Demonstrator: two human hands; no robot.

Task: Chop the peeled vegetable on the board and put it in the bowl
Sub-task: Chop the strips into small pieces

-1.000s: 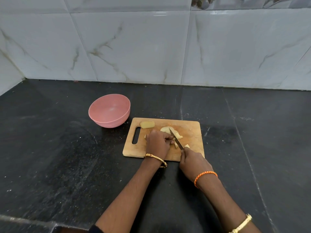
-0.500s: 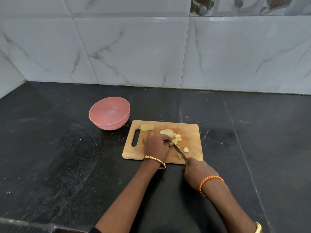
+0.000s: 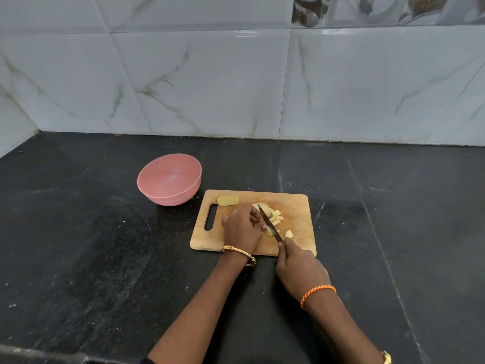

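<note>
While the bowl (image 3: 169,179) beside the board (image 3: 296,206) holds nothing, the chopping looks roughly half done. Pale yellow cubes (image 3: 275,219) lie mid-board right of the knife (image 3: 270,223). One uncut slab (image 3: 227,200) waits at the far left corner. Her left hand (image 3: 241,229) curls over the piece being cut, mostly hiding it; her right hand (image 3: 301,266) grips the knife handle. Transfer to the bowl remains.
</note>
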